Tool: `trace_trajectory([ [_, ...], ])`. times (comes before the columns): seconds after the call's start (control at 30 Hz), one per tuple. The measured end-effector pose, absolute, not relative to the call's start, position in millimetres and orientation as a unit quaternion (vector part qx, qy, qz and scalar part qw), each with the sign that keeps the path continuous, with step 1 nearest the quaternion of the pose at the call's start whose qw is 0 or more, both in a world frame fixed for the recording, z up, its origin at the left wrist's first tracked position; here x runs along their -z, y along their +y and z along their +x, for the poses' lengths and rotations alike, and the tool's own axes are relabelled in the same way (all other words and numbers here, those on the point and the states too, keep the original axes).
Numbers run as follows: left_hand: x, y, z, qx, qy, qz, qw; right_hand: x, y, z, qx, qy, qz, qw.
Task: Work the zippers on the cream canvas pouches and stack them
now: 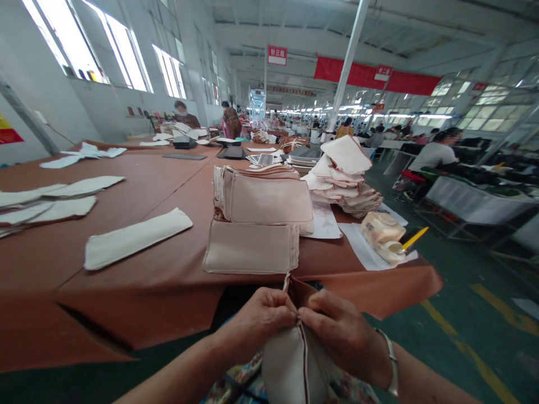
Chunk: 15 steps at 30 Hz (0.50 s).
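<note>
A pale fabric piece with a brown-edged seam [286, 365] lies over my lap, below the table's front edge. My left hand [267, 314] pinches it at the seam from the left. From the right, my right hand [337, 325] grips the same seam, its fingertips close to the left ones. Brown material shows between and beyond my hands. Just past them on the table stands a stack of flat pale panels [252, 247], with more panels [272, 199] piled behind it.
A single pale strip [137, 238] lies left on the brown-covered table [168, 286]. More strips [63, 196] lie further left. At right are a leaning pile of pale pieces [345, 179], white paper [362, 247], a cream container [381, 230] and a yellow-handled tool [415, 238]. Several people sit or stand beyond.
</note>
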<state>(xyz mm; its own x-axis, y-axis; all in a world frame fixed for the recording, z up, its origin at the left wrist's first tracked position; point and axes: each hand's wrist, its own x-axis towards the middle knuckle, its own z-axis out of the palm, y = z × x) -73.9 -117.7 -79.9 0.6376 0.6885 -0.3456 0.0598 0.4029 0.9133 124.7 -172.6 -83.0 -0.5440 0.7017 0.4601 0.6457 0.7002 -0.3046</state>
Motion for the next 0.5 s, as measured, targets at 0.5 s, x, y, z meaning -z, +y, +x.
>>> trace_trajectory([
  [0.5, 66.6, -113.1, -86.1, -0.191, 0.291, 0.598, 0.722, 72.4, -184.1, 134.7, -0.287, -0.747, -0.438, 0.41],
])
